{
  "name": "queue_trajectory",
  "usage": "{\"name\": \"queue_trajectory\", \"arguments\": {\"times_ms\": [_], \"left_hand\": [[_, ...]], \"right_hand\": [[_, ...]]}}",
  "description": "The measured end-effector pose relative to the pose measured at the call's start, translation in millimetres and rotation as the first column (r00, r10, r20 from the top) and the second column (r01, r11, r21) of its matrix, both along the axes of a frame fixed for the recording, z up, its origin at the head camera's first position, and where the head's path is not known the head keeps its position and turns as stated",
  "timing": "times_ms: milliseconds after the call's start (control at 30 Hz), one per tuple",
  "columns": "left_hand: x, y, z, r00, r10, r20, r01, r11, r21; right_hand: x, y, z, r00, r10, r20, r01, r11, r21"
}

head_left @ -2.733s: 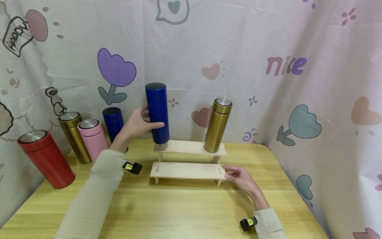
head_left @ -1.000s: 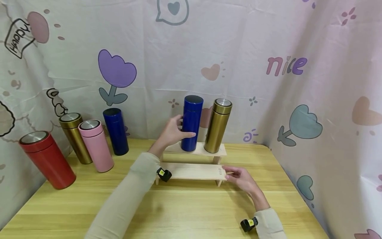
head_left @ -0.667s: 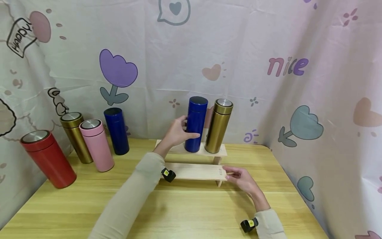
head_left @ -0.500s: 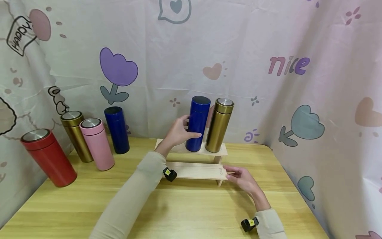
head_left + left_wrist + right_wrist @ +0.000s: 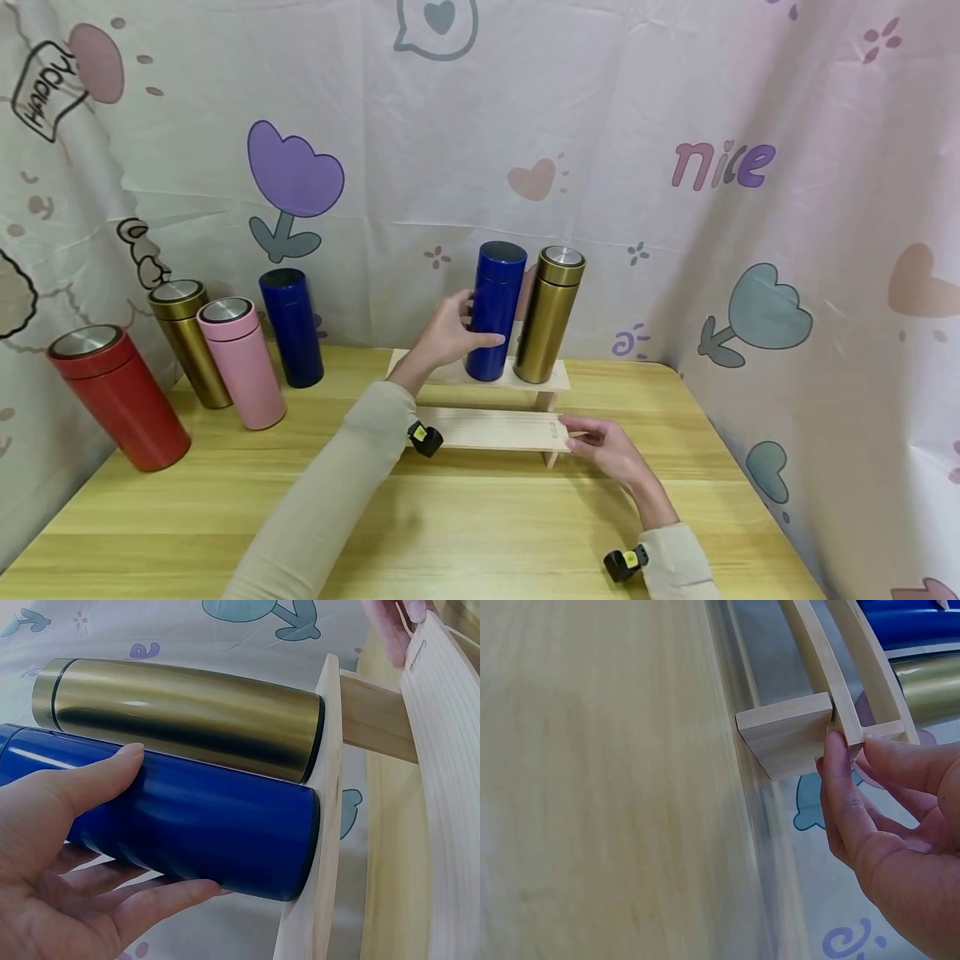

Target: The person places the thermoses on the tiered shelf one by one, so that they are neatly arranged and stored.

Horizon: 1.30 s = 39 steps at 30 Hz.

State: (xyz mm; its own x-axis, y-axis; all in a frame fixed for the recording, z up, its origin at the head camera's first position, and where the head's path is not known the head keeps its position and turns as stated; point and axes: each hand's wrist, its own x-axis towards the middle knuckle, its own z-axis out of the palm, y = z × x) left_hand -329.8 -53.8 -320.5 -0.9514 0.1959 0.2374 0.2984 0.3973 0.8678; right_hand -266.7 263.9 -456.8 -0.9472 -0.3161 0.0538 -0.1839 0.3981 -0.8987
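My left hand [image 5: 448, 332] grips a blue thermos [image 5: 499, 287], thumb on the near side and fingers round the far side. The blue thermos stands upright on the upper board [image 5: 447, 373] of a two-step wooden stand. Close on its right is a gold thermos [image 5: 550, 321]; the left wrist view shows its side [image 5: 187, 712] alongside the blue one [image 5: 225, 817], both bases at the board. At the right end of the lower board [image 5: 495, 429], my right hand [image 5: 611, 454] pinches the edge between thumb and fingers, seen closer in the right wrist view [image 5: 900, 832].
At the table's left stand a red thermos [image 5: 123, 404], another gold thermos [image 5: 191, 346], a pink thermos [image 5: 243, 367] and a second blue thermos [image 5: 292, 329]. A patterned cloth [image 5: 450, 125] hangs behind and beside the wooden table [image 5: 480, 533].
My left hand has carried the blue thermos right and down, from above the upper board's left end to beside the gold thermos. In the last half second little differs. My right hand stays put.
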Motion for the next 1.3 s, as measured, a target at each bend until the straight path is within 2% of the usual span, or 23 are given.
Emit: {"name": "queue_trajectory", "arguments": {"times_ms": [533, 667, 800, 967, 1133, 1300], "left_hand": [[2.7, -1.2, -1.9, 0.999, 0.037, 0.005, -0.037, 0.998, -0.049], [3.1, -1.9, -3.2, 1.000, 0.022, -0.006, -0.022, 0.998, -0.055], [4.7, -5.2, -4.1, 1.000, -0.009, -0.002, 0.009, 1.000, -0.012], [10.7, -13.5, -3.6, 0.999, -0.031, 0.008, 0.030, 0.999, 0.034], [17.9, -24.0, -0.8, 1.000, -0.021, -0.018, 0.021, 1.000, -0.007], [24.3, -36.2, 1.4, 0.999, -0.045, -0.020, 0.044, 0.999, -0.019]], "right_hand": [[-1.6, 0, -0.2, 1.000, 0.001, 0.000, -0.001, 1.000, 0.000], [-1.4, 0, -0.4, 1.000, 0.002, -0.001, -0.002, 1.000, -0.005], [-0.5, 0, -0.7, 1.000, 0.005, 0.000, -0.005, 1.000, -0.009], [-1.1, 0, -1.0, 1.000, 0.005, 0.000, -0.005, 1.000, -0.009], [-1.9, 0, -0.9, 1.000, 0.008, 0.007, -0.008, 1.000, -0.007], [-1.2, 0, -0.9, 1.000, 0.002, 0.005, -0.002, 1.000, 0.003]]}}
